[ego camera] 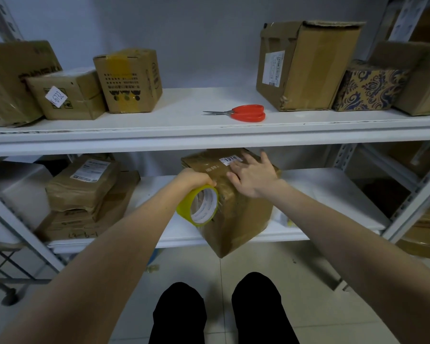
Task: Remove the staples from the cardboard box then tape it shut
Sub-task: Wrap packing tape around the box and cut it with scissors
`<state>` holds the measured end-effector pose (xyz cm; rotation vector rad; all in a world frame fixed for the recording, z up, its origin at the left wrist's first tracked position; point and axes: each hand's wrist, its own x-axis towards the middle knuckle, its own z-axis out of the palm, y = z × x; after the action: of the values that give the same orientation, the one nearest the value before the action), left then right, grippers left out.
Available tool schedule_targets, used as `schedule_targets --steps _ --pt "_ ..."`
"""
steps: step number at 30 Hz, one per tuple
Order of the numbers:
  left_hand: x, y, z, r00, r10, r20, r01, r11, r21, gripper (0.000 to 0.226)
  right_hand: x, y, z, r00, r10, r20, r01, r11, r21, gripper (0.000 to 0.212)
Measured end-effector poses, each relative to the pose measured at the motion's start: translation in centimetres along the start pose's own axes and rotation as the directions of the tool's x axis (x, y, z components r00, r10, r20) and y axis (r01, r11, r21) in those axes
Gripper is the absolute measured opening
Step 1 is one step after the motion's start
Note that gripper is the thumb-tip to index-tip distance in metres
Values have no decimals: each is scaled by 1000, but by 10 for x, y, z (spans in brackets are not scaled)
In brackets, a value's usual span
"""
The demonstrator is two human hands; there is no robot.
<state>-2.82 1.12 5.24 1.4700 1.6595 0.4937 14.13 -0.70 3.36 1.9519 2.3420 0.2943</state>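
A brown cardboard box (236, 219) with a white "1314" label sits on the lower white shelf (328, 192), one corner jutting over the shelf's front edge. My left hand (195, 178) grips a yellow roll of tape (199, 204) held against the box's left side. My right hand (252, 176) lies flat on the box's top with fingers spread, pressing down beside the label. Clear tape shines on the box's upper edge. No staples are visible.
Red-handled scissors (243, 112) lie on the upper shelf (184, 135), between several cardboard boxes at left (129, 80) and right (305, 65). Stacked wrapped parcels (85, 192) fill the lower shelf's left. A metal upright (412, 202) stands at right. My legs and tiled floor are below.
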Motion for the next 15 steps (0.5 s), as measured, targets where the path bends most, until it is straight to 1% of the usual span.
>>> schedule_targets --steps 2,4,6,8,9,11,12,14,15 --pt "0 -2 0 1000 -5 0 5 1000 8 40 -4 -2 -1 999 -26 -18 26 1000 -9 59" --pt "1 -4 -1 1000 -14 10 14 1000 -6 40 -17 -7 6 993 -72 -95 71 997 -14 57" --pt "-1 -4 -1 999 -18 32 18 1000 1 48 -29 -10 11 991 -84 -108 84 996 -7 57" --pt "-2 -2 -2 998 -22 64 20 1000 22 54 -29 -7 9 992 -62 -106 61 998 -15 59" --pt "-3 -2 -3 997 -19 78 18 1000 18 50 -29 -9 7 992 -56 -113 53 998 -30 60" --pt "-7 -1 -10 995 -23 95 24 1000 -17 26 -32 -19 5 989 -57 -139 55 998 -17 63" --pt "-9 -2 -15 995 -35 92 39 998 -45 23 -34 -26 6 986 -49 -156 53 998 21 68" --pt "-12 -10 -26 995 -64 72 70 994 -81 27 -42 -45 18 984 -25 -177 46 992 118 79" --pt "-13 -15 -31 994 -82 75 88 994 -69 28 -45 -51 23 983 1 -184 31 985 169 77"
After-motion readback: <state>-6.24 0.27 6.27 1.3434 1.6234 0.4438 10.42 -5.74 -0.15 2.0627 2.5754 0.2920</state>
